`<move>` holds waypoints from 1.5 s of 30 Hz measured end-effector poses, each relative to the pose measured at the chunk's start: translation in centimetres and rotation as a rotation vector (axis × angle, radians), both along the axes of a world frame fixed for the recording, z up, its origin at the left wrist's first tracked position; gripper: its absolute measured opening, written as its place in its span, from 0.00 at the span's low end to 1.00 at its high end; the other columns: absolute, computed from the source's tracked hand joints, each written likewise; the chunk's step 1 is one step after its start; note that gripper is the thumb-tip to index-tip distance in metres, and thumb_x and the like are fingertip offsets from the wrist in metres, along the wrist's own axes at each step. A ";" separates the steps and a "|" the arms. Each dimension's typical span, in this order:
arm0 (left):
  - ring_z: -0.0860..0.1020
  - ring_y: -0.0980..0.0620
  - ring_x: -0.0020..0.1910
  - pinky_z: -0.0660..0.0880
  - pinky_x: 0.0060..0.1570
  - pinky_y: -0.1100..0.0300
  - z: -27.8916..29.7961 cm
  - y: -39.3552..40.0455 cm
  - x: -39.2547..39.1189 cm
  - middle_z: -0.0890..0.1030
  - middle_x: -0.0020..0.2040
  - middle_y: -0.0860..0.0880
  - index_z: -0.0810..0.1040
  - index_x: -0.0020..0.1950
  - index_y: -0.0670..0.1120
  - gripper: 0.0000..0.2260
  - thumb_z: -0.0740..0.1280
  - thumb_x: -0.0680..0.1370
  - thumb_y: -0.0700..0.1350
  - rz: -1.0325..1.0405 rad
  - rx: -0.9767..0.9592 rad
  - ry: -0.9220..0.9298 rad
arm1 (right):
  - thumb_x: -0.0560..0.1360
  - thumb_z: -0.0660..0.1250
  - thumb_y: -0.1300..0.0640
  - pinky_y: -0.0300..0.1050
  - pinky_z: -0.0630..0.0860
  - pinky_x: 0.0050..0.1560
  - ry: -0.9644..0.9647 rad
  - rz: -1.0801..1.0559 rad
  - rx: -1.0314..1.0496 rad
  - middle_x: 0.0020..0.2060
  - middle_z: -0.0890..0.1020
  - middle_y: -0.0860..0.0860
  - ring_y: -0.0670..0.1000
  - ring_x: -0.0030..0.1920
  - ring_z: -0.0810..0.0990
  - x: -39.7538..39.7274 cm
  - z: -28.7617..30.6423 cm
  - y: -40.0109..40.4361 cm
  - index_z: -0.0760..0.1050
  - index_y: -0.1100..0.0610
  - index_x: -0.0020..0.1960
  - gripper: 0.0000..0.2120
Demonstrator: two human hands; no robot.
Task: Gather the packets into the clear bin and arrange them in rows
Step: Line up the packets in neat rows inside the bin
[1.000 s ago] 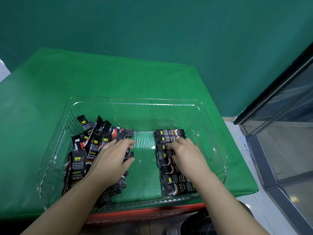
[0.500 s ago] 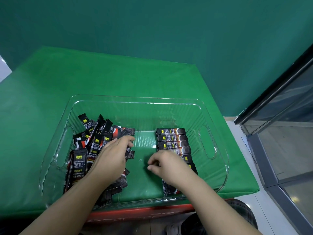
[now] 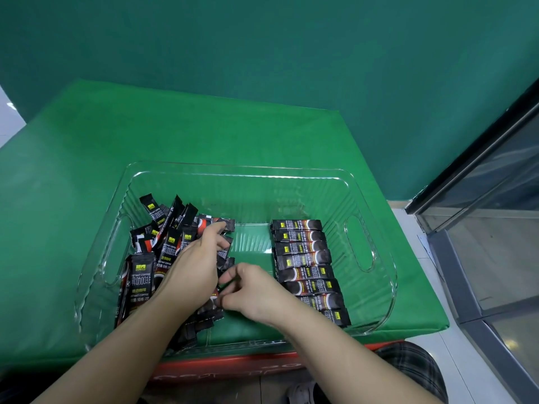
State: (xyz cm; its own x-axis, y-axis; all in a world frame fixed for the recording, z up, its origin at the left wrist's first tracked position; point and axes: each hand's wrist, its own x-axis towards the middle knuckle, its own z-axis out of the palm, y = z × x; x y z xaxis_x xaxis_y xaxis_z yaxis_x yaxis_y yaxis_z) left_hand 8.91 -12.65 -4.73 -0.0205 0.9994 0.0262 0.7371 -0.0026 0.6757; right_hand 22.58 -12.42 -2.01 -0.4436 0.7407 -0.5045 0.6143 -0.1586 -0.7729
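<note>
Packets in a clear bin [image 3: 239,176] on a green-covered bench [image 3: 87,158]. A loose pile [image 3: 163,252] lies at the left; a finished row [image 3: 306,266] at the right. The left hand [image 3: 192,272] rests on the pile, fingers curled over packets; the right hand [image 3: 253,290] reaches in beside it, fingers bent, whether pinching cannot be told. One packet is best drawn singly and laid parallel. A teal wall [image 3: 262,53] is seen behind.
</note>
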 end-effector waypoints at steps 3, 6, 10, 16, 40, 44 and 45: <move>0.71 0.55 0.61 0.69 0.61 0.56 0.1 0.0 0.1 0.72 0.63 0.54 0.54 0.74 0.52 0.28 0.53 0.76 0.32 -0.015 0.015 0.043 | 0.71 0.66 0.63 0.42 0.71 0.40 -0.025 -0.045 0.010 0.38 0.78 0.49 0.49 0.38 0.75 0.6 0.1 0.4 0.76 0.54 0.49 0.09; 0.71 0.56 0.60 0.71 0.60 0.56 0.0 0.0 0.2 0.72 0.62 0.55 0.53 0.75 0.51 0.29 0.55 0.77 0.31 -0.006 0.041 0.082 | 0.74 0.63 0.62 0.36 0.71 0.32 -0.102 -0.062 0.057 0.38 0.80 0.50 0.46 0.32 0.74 2.3 0.8 1.1 0.79 0.56 0.50 0.08; 0.71 0.55 0.61 0.72 0.61 0.55 -0.1 0.2 0.3 0.72 0.63 0.55 0.54 0.75 0.51 0.31 0.54 0.75 0.29 -0.007 0.001 0.091 | 0.78 0.62 0.62 0.33 0.65 0.26 -0.282 -0.015 0.170 0.39 0.79 0.47 0.44 0.29 0.71 5.6 2.3 2.4 0.78 0.51 0.46 0.09; 0.71 0.53 0.63 0.72 0.62 0.53 -0.2 0.2 0.3 0.72 0.63 0.55 0.55 0.75 0.50 0.33 0.53 0.74 0.27 -0.005 -0.021 0.097 | 0.78 0.61 0.64 0.39 0.72 0.46 -0.605 -0.008 0.323 0.53 0.81 0.53 0.53 0.51 0.79 8.7 4.4 4.7 0.80 0.53 0.55 0.12; 0.73 0.52 0.60 0.75 0.56 0.52 -1.1 0.5 0.0 0.73 0.61 0.57 0.56 0.74 0.50 0.30 0.55 0.75 0.29 -0.026 0.011 0.132 | 0.74 0.64 0.67 0.48 0.73 0.57 -0.745 0.043 0.638 0.60 0.73 0.54 0.54 0.60 0.71 9.0 1.6 2.9 0.71 0.55 0.64 0.19; 0.74 0.53 0.53 0.76 0.52 0.54 -0.9 0.5 0.0 0.73 0.61 0.57 0.57 0.74 0.50 0.29 0.56 0.76 0.30 -0.033 0.016 0.142 | 0.74 0.63 0.67 0.47 0.73 0.57 -0.746 0.041 0.652 0.61 0.73 0.55 0.55 0.60 0.71 9.0 1.5 2.6 0.71 0.56 0.65 0.20; 0.74 0.53 0.53 0.76 0.52 0.54 -1.0 0.5 0.0 0.73 0.61 0.57 0.57 0.74 0.50 0.29 0.56 0.76 0.30 -0.036 0.016 0.144 | 0.73 0.63 0.68 0.47 0.73 0.58 -0.746 0.050 0.650 0.61 0.72 0.55 0.55 0.60 0.70 9.1 1.6 2.4 0.70 0.56 0.65 0.21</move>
State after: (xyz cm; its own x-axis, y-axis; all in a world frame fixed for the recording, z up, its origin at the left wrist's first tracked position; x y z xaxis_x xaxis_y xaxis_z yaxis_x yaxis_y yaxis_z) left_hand 8.91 -12.12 -5.68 0.0207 0.9989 0.0418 0.8257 -0.0407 0.5627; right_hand 31.65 -9.98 -0.44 -0.2158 0.9616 -0.1695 0.9735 0.1985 -0.1133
